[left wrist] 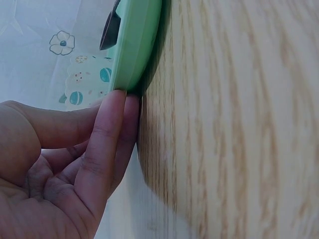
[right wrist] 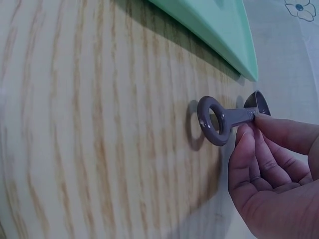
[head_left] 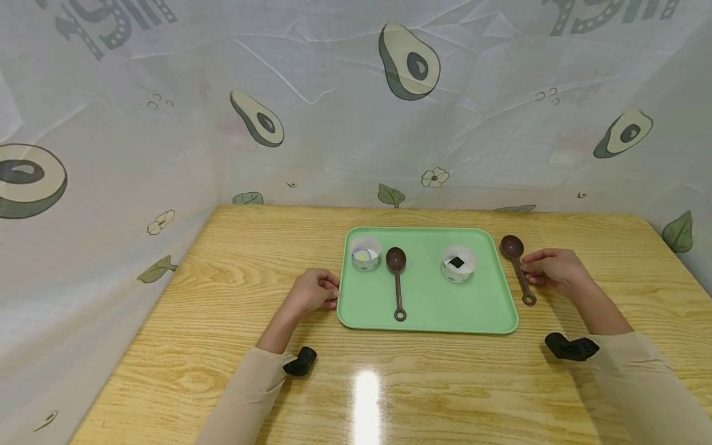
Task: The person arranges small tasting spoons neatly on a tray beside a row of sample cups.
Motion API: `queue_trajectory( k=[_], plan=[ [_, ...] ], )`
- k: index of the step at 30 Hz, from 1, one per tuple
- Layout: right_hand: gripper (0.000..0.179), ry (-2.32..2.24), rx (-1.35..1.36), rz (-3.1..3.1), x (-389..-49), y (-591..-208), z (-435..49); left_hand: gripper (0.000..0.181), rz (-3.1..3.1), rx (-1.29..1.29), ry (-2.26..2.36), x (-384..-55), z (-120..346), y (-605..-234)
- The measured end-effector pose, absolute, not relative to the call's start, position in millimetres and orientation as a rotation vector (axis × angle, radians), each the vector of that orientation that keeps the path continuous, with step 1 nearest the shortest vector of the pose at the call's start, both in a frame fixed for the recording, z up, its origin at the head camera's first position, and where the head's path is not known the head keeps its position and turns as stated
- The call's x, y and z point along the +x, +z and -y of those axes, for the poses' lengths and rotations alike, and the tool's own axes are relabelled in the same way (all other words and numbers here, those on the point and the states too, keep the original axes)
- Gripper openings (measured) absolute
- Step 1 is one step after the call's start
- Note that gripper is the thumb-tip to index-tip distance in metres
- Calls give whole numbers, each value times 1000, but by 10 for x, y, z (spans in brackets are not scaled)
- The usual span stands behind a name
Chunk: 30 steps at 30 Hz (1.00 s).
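Note:
On the wooden table lies a pale green tray (head_left: 428, 315). My left hand (head_left: 316, 290) grips its left edge; in the left wrist view, the thumb and curled fingers (left wrist: 107, 134) meet at the tray's rim. My right hand (head_left: 556, 269) pinches the handle of a brown measuring spoon (head_left: 523, 281) just right of the tray. From the right wrist view, the handle's ring end (right wrist: 214, 122) points away from the fingers. A second brown measuring spoon (head_left: 397, 281) rests on the tray between two small white cups.
The left cup (head_left: 365, 262) holds something pale with a yellow-green spot; the right cup (head_left: 457, 272) has a black square in it. Behind the wooden table (head_left: 267, 247) hangs a white cloth (head_left: 334, 142) with avocado prints, which also covers both sides.

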State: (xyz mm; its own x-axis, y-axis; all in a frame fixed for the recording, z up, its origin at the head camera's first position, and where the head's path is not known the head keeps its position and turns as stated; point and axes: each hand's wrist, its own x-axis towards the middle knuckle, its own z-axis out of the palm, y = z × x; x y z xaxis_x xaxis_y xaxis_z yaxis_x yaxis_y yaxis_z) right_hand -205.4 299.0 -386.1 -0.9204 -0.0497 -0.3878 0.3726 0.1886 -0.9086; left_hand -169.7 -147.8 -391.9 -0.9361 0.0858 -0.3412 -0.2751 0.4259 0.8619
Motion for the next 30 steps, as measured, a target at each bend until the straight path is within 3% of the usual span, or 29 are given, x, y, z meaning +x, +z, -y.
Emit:
queue_trajectory(
  k=[30],
  plan=[
    [9,-1715,187,-2211,-2005,-3652,-2918,12,-2359,-168,1511,-1690,1465,-3906]
  ],
)
